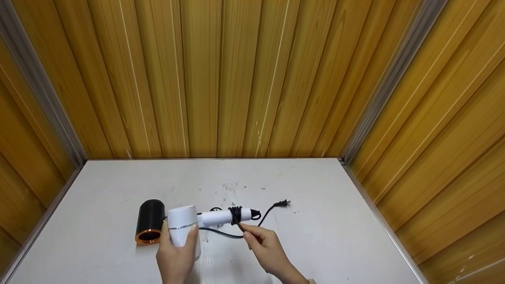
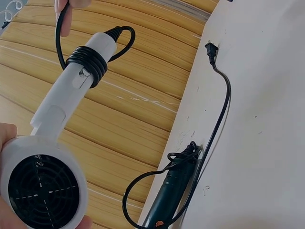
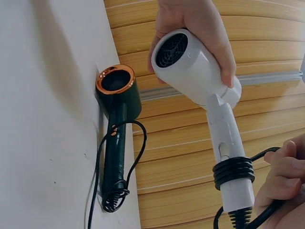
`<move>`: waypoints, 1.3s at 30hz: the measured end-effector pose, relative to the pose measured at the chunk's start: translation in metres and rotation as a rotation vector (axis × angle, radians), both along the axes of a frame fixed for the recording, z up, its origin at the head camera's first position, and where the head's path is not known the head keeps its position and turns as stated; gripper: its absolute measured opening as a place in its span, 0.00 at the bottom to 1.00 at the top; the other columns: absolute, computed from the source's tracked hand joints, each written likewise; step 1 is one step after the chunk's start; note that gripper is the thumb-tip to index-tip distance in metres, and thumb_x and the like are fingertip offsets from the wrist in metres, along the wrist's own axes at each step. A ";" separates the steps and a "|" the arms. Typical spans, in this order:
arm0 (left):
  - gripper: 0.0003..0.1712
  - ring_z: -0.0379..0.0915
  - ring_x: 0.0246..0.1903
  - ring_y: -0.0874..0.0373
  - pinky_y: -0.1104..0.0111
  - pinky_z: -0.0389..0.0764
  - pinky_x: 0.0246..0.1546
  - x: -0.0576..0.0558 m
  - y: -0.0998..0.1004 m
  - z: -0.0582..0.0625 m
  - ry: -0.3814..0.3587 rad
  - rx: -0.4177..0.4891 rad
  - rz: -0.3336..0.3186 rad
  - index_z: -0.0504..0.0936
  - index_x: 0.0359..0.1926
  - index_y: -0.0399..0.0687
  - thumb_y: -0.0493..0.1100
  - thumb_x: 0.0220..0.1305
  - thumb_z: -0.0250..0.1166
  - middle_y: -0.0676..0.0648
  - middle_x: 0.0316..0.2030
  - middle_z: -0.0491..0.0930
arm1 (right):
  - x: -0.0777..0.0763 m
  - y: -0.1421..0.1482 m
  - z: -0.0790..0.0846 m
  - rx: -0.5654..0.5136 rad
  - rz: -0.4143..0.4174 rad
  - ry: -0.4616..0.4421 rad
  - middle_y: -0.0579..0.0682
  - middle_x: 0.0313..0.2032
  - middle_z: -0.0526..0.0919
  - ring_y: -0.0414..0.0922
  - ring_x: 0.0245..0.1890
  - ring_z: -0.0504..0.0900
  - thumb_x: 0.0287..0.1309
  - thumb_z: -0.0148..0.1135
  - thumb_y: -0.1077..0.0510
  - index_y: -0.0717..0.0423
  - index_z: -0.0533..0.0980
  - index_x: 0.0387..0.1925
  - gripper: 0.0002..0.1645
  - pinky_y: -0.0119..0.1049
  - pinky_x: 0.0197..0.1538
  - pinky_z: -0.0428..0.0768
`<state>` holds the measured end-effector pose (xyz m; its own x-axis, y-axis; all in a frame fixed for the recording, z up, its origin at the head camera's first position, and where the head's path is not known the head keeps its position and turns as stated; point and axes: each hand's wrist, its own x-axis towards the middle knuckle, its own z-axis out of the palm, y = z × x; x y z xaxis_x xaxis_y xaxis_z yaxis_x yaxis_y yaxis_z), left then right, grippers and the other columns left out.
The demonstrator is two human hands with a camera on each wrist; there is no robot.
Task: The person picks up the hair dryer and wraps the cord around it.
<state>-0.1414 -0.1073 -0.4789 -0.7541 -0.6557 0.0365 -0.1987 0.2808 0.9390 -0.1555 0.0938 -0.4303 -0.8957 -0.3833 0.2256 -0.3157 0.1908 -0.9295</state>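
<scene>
My left hand wraps its fingers round the barrel of the white hair dryer, raised above the tabletop. My right hand pinches the black cord, which coils round that dryer's handle. Beyond my left hand lies a dark green dryer; farther, its plug; behind, a wood-grain wall.

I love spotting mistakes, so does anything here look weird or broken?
Yes: small dark marks dot the flat white tabletop beyond the white, rounded hair dryer, looking odd on its plain surface. Neither that dryer nor the dark green, copper-rimmed hair dryer shows visible damage.
</scene>
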 end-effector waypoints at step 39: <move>0.50 0.67 0.45 0.41 0.50 0.73 0.39 0.006 -0.011 0.012 0.005 0.215 0.005 0.51 0.66 0.40 0.67 0.53 0.56 0.33 0.53 0.65 | -0.009 0.000 -0.108 -0.091 0.238 -0.241 0.61 0.23 0.76 0.34 0.16 0.70 0.65 0.45 0.57 0.59 0.75 0.48 0.17 0.24 0.22 0.72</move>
<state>-0.1356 -0.1179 -0.4672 -0.7509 -0.6525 -0.1015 -0.1951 0.0724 0.9781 -0.1641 0.0941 -0.5380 -0.8152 -0.5758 0.0618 -0.1110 0.0507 -0.9925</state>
